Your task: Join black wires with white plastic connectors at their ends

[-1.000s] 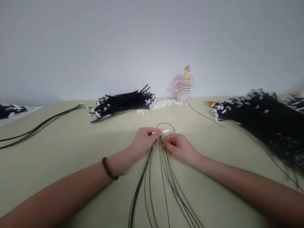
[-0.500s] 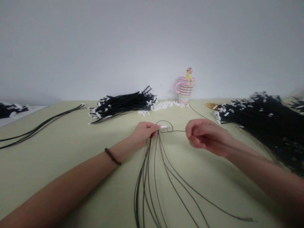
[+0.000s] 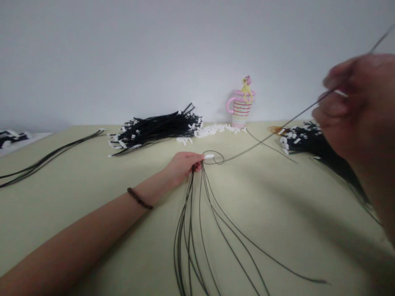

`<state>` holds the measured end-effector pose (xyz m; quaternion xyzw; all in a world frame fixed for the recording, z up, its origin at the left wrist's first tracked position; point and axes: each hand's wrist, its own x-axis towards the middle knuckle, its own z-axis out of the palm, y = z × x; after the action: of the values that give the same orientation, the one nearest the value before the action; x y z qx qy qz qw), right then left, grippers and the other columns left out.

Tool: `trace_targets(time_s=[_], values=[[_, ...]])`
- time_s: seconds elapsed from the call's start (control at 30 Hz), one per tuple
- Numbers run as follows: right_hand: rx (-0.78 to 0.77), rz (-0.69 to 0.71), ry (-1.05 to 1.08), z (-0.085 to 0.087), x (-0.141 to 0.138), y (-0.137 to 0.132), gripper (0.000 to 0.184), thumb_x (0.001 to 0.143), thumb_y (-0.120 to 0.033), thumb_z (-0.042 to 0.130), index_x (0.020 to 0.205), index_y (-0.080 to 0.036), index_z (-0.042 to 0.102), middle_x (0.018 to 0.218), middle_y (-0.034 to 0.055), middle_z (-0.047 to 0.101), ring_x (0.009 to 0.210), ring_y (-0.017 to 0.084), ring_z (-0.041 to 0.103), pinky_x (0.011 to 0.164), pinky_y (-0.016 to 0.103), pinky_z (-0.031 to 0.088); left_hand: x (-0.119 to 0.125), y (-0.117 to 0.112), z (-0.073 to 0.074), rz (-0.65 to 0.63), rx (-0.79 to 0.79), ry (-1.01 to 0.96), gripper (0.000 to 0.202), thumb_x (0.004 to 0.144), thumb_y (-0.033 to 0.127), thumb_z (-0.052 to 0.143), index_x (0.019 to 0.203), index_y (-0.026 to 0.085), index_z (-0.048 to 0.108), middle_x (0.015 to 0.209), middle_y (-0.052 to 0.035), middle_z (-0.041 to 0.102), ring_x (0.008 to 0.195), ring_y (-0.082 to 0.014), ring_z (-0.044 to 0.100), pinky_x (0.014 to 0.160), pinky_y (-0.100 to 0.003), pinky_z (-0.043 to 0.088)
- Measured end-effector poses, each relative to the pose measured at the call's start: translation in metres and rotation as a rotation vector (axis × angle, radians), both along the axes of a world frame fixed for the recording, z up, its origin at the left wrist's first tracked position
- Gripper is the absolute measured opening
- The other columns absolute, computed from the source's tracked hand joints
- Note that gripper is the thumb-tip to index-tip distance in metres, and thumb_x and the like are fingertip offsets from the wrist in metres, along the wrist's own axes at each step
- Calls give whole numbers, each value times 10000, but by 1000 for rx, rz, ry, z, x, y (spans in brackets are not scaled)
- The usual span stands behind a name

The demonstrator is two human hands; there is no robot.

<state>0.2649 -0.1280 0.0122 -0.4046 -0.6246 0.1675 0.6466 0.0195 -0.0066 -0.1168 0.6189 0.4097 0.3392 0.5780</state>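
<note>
My left hand [image 3: 184,167] rests on the table, pinching a bundle of thin black cords [image 3: 191,242] that fan out toward me. A white connector tip [image 3: 209,156] sticks out past its fingers, and a small cord loop [image 3: 213,157] lies just beyond. My right hand [image 3: 348,107] is raised close to the camera at the upper right, fingers closed on one thin black cord [image 3: 296,117]. That cord runs taut down to the loop and also continues beyond my hand toward the top right corner.
A bundle of white-tipped black cords [image 3: 154,130] lies at the back, with loose white pieces [image 3: 212,130] beside it and a pink striped mug [image 3: 240,111] behind them. A larger bundle [image 3: 308,139] lies at the right, partly behind my hand. Several loose cords [image 3: 52,158] lie on the pale green table [image 3: 277,246] at the left.
My right hand has lifted and moved up and to the right, drawing one cord taut from the loop. My left hand has stayed on the bundle, and the view has tilted slightly.
</note>
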Motion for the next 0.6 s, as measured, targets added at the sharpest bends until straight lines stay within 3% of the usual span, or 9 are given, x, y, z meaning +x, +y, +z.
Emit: trace_targets(time_s=[0.03, 0.07, 0.17, 0.23, 0.33, 0.47, 0.6], values=[[27, -39, 54, -10, -4, 4, 143, 810, -261, 489, 759, -245, 622, 733, -39, 580, 486, 13, 443, 443, 247, 229, 0, 1, -1, 0, -9, -8, 209, 666, 334, 596, 625, 129, 595, 548, -16, 505, 472, -76, 434, 448, -211, 295], [-38, -50, 45, -23, -10, 10, 116, 790, -240, 518, 760, -218, 627, 580, -26, 524, 451, 34, 430, 428, 235, 248, 0, 1, -1, 3, -19, -13, 199, 665, 326, 594, 614, 133, 595, 548, -16, 507, 473, -78, 435, 453, -214, 305], [-358, 21, -230, -64, -33, 30, 185, 779, -295, 509, 755, -148, 619, 436, -32, 439, 383, 53, 380, 391, 209, 251, 1, 1, -1, 18, -39, -20, 187, 661, 307, 590, 589, 134, 596, 529, -10, 505, 461, -77, 431, 453, -218, 313], [-380, 29, -430, -90, -48, 44, 235, 780, -309, 481, 705, -130, 614, 457, -27, 446, 413, 56, 383, 416, 202, 250, 2, -1, 0, 29, -50, -40, 188, 649, 300, 601, 585, 123, 597, 522, -6, 504, 457, -72, 429, 449, -217, 310], [-355, 4, -568, -118, -68, 58, 248, 774, -267, 448, 628, -127, 593, 483, -24, 453, 465, 63, 386, 458, 198, 245, 4, -5, 2, 49, -52, -66, 199, 637, 301, 616, 579, 112, 594, 521, -5, 507, 465, -70, 435, 452, -214, 316], [-342, 33, -576, -136, -81, 60, 224, 755, -188, 417, 604, -128, 571, 493, -29, 452, 486, 69, 390, 484, 197, 248, 4, -8, 4, 58, -44, -43, 208, 652, 305, 603, 573, 114, 583, 506, 5, 498, 451, -66, 422, 442, -207, 307], [-342, 9, -561, -140, -82, 57, 229, 760, -198, 411, 592, -131, 552, 491, -32, 435, 491, 73, 387, 492, 198, 247, 3, -6, 0, 2, 7, -73, 223, 669, 312, 594, 602, 99, 585, 515, 2, 499, 459, -67, 427, 454, -204, 311]])
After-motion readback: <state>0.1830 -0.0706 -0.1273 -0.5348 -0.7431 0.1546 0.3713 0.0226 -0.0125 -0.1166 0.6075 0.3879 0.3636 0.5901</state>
